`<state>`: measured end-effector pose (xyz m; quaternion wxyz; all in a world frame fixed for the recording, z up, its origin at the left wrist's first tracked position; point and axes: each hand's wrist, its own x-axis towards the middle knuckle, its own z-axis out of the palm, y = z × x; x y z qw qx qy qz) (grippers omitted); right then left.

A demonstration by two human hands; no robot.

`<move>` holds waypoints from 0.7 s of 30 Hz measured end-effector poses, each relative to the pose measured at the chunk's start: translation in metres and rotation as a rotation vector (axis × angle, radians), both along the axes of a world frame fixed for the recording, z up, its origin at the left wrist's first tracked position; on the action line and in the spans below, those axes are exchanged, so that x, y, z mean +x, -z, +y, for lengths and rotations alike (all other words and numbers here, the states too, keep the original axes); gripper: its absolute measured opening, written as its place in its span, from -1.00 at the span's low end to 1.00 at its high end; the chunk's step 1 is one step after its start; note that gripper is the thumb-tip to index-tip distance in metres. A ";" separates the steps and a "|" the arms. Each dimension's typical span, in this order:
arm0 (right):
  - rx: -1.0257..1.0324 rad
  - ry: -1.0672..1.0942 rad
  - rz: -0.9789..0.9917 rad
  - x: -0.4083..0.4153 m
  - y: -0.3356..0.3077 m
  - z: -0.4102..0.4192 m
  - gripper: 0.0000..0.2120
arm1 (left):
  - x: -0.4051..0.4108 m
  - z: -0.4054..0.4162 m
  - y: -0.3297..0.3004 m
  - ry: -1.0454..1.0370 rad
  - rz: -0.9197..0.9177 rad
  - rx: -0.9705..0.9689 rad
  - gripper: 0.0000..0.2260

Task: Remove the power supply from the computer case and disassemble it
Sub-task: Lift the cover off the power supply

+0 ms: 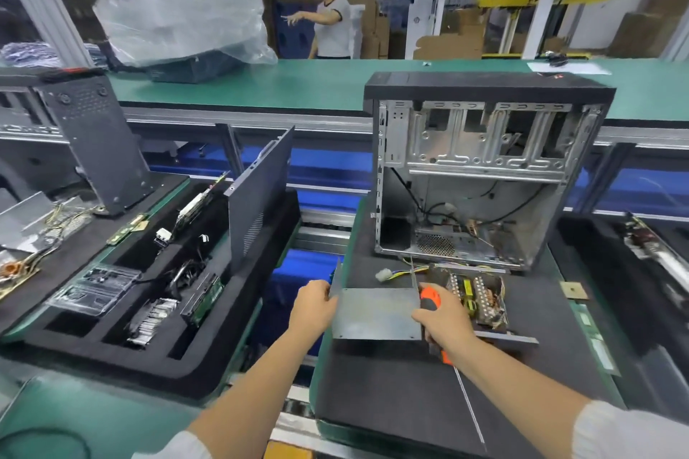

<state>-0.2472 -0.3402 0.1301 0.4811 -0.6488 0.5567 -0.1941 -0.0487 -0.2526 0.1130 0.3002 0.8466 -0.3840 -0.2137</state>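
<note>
Item: supply point(481, 296), out of the case point(484, 168) and lying on the black mat point(391, 395) just in front of it, board and coils exposed. Its wires ran back toward the case opening.

Item: cover point(374, 313), a grey U-shaped metal shell, held level just left of the supply, probably lifted off so the board could be reached.

Left hand point(313, 306): gripped the cover's left flange, arm reaching forward from the lower frame.

Right hand point(443, 319): fingers wrapped round the cover's right edge and an orange-handled screwdriver point(432, 306) together, shaft pointing back toward the wearer; likely kept in hand for further screws.

Item: tray point(123, 291), left, holding sorted parts.
</note>
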 end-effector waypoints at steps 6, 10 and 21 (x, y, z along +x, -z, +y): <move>-0.074 -0.317 0.285 -0.030 -0.007 -0.016 -0.69 | -0.004 -0.006 0.010 0.116 -0.093 0.292 -0.82; -0.382 -0.600 0.718 -0.051 -0.002 -0.020 -0.47 | -0.002 -0.007 0.017 0.157 -0.074 0.375 -0.82; -0.640 -0.745 1.123 -0.060 -0.008 -0.015 -0.70 | -0.015 -0.028 0.020 0.100 -0.168 0.304 -0.72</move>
